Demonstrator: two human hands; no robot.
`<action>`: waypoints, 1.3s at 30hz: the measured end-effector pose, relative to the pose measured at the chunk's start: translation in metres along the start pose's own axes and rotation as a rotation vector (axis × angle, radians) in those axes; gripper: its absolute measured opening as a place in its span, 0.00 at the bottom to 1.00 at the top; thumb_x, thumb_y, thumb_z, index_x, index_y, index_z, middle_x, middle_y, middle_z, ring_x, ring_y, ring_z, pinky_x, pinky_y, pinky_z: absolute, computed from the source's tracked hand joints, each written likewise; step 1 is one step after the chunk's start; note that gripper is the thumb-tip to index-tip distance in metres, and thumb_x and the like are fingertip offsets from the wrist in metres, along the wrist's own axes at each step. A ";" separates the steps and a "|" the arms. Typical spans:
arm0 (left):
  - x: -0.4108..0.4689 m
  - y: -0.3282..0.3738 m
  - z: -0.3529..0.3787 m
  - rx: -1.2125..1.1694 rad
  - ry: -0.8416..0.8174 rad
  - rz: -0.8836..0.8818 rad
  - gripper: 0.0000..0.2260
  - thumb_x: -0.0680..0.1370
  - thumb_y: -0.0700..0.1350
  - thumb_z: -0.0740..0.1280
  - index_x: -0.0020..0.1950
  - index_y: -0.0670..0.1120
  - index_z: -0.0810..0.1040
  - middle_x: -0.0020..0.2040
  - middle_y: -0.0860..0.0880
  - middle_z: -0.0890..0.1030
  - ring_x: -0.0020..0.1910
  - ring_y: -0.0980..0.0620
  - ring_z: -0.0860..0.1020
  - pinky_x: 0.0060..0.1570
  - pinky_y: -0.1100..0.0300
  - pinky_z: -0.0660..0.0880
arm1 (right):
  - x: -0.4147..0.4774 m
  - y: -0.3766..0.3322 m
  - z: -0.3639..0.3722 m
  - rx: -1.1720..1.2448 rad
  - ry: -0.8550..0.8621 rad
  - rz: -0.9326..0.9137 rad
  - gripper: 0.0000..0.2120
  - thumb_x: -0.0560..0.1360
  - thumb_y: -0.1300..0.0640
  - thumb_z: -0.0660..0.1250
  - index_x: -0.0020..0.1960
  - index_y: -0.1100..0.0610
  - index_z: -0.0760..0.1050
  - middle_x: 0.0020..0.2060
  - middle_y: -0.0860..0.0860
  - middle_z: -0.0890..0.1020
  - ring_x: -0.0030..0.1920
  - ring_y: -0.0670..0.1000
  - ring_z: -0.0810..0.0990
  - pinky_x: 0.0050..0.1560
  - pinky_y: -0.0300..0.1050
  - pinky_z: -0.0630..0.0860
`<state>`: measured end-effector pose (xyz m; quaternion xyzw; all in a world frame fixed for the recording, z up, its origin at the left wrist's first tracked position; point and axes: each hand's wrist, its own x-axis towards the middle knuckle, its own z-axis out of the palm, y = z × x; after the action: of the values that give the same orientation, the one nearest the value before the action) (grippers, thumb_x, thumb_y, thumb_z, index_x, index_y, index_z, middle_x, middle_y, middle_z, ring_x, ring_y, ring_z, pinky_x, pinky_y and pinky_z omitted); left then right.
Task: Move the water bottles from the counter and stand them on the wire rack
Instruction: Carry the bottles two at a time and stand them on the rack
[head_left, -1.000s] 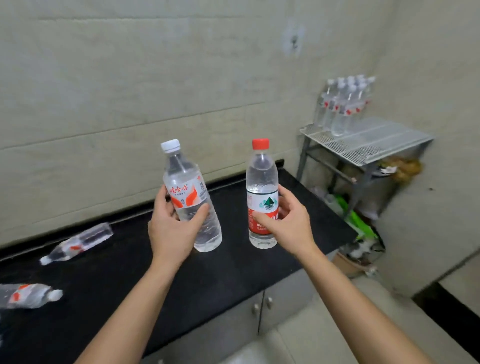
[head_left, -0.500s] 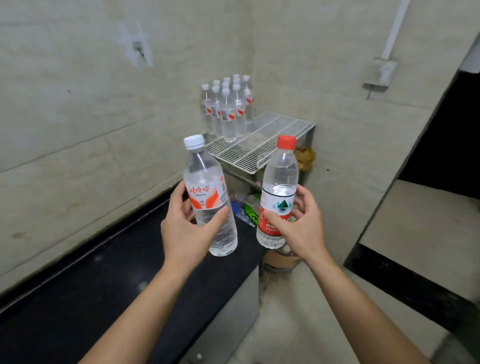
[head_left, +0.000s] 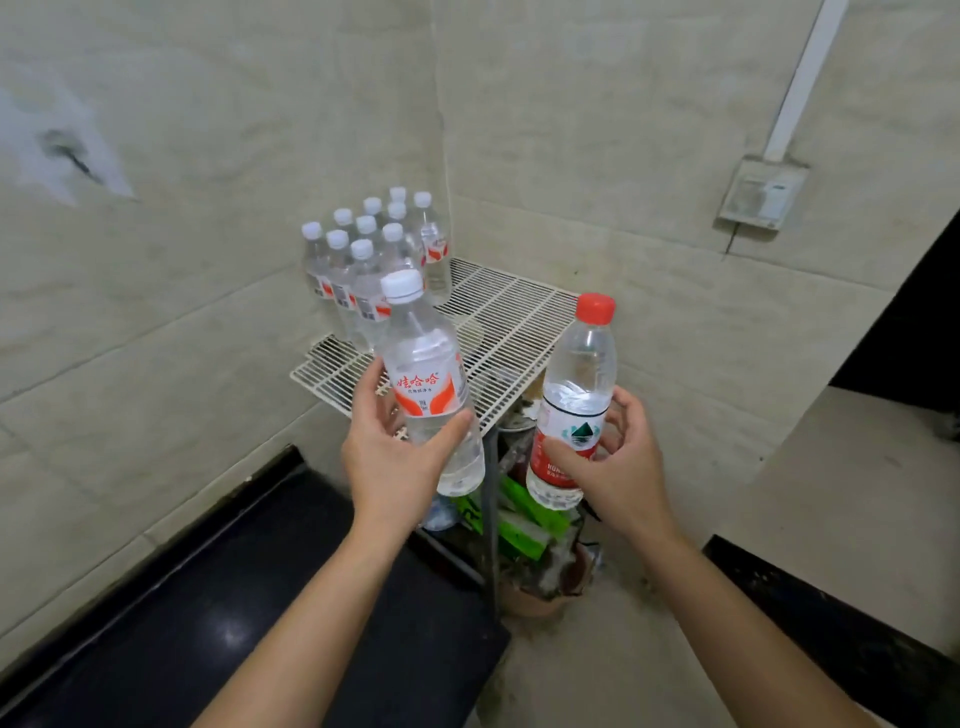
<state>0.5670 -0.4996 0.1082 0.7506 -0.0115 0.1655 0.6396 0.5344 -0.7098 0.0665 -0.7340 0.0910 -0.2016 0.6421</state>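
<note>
My left hand (head_left: 395, 462) grips a clear water bottle with a white cap and an orange-red label (head_left: 423, 379), held nearly upright in front of the near edge of the white wire rack (head_left: 514, 327). My right hand (head_left: 621, 470) grips a second bottle with a red cap and a red-and-white label (head_left: 574, 405), just off the rack's front right corner. Several white-capped bottles (head_left: 363, 270) stand clustered at the rack's back left, against the wall corner. The black counter (head_left: 249, 613) lies below my left arm.
Tiled walls meet behind the rack. Under the rack sit green packets (head_left: 519, 519) and clutter around a clay pot (head_left: 535, 597). A wall box with a conduit (head_left: 761, 195) hangs at upper right. A low ledge with a black edge (head_left: 831, 603) runs along the right.
The view has swung right and closer to the rack. Both hands carried their bottles from over the counter to the rack's front edge. The bottles lying on the counter are out of view.
</note>
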 end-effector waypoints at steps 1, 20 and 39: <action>0.008 0.001 0.009 0.006 -0.005 -0.006 0.43 0.62 0.50 0.84 0.73 0.58 0.68 0.62 0.56 0.81 0.60 0.59 0.80 0.62 0.50 0.79 | 0.014 0.002 -0.003 -0.004 -0.005 0.002 0.37 0.65 0.61 0.82 0.66 0.45 0.67 0.55 0.38 0.80 0.52 0.37 0.83 0.46 0.33 0.80; 0.159 -0.060 0.222 0.248 0.473 -0.158 0.25 0.65 0.51 0.83 0.57 0.50 0.78 0.52 0.53 0.83 0.53 0.53 0.82 0.56 0.47 0.80 | 0.356 0.091 -0.013 -0.177 -0.579 -0.172 0.34 0.60 0.35 0.80 0.63 0.40 0.75 0.55 0.42 0.85 0.54 0.43 0.84 0.56 0.54 0.83; 0.213 -0.035 0.216 0.526 0.320 0.148 0.28 0.75 0.60 0.70 0.73 0.54 0.70 0.64 0.55 0.78 0.61 0.57 0.77 0.50 0.62 0.77 | 0.438 0.059 0.028 -0.102 -0.787 -0.413 0.36 0.74 0.29 0.62 0.77 0.43 0.62 0.68 0.43 0.72 0.69 0.44 0.72 0.68 0.51 0.73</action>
<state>0.8269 -0.6603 0.1033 0.8518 0.0781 0.3249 0.4035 0.9489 -0.8656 0.0850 -0.7884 -0.2989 -0.0265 0.5370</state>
